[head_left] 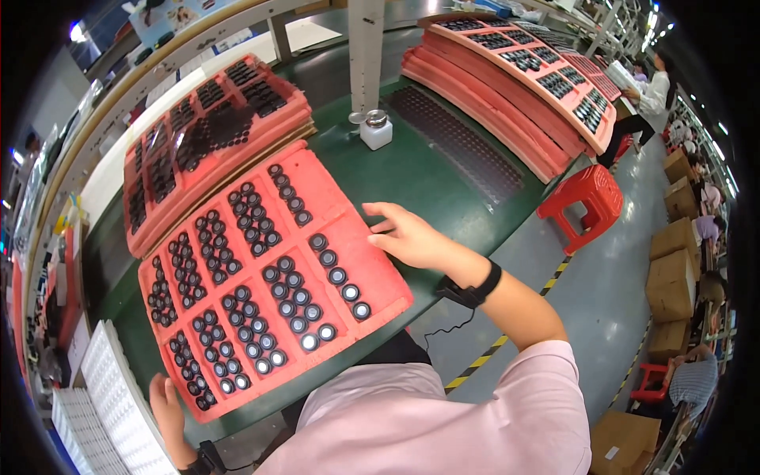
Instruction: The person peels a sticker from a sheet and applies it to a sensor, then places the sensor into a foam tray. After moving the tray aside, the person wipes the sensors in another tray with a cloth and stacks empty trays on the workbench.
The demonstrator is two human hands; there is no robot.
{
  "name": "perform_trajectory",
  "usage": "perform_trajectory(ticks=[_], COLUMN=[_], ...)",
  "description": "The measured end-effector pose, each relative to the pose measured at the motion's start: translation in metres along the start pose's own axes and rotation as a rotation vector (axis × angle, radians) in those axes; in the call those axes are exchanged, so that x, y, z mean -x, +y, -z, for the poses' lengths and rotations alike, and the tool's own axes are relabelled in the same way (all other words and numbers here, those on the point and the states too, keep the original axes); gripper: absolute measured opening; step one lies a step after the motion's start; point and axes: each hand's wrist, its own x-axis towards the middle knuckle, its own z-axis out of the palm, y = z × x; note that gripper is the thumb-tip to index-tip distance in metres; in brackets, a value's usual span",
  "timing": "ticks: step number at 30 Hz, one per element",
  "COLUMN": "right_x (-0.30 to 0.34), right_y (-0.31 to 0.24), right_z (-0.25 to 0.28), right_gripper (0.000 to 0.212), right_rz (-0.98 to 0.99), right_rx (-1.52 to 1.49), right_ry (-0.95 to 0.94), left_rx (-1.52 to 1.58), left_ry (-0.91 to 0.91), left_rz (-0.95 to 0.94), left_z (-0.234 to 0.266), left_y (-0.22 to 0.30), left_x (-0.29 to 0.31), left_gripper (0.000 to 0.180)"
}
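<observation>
A red foam tray (pixel 360 229) lies in front of me, slightly tilted across the green tabletop. Its pockets hold rows of small round black parts (pixel 293 294) with pale, lens-like centres. At the tray's right edge is my right hand (pixel 405 237), thumb and forefinger apart and nothing visible between them. My left hand (pixel 165 405) is beside the near left corner of the tray, its fingers stretched upward along the edge. Whether either hand presses on the foam is hard to see. Both wrists wear a black band.
Behind stands a stack of red trays (pixel 297 119) with black parts; another stack (pixel 507 119) rises at the back right. A white bottle (pixel 376 131) stands by a metal post (pixel 366 55). White ribbed trays (pixel 119 396) lean at left. A red stool (pixel 584 204) is beyond the table.
</observation>
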Motion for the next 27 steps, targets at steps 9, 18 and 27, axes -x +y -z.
perform_trajectory(ticks=[9, 18, 27], right_x=[0.079, 0.121, 0.102], right_y=[0.038, 0.114, 0.189], right_z=[0.146, 0.328, 0.482], right_gripper=[0.041, 0.046, 0.046], right_rz=[0.001, -0.226, -0.286], right_rx=[-0.099, -0.154, -0.293], right_ry=[0.381, 0.919, 1.153], left_rx=[0.422, 0.970, 1.027], left_ry=[-0.602, -1.234, -0.632], left_rz=[-0.678, -0.178, 0.072], left_z=[0.005, -0.190, -0.421], left_y=[0.307, 0.572, 0.673], left_x=[0.047, 0.037, -0.107], left_gripper=[0.040, 0.029, 0.025])
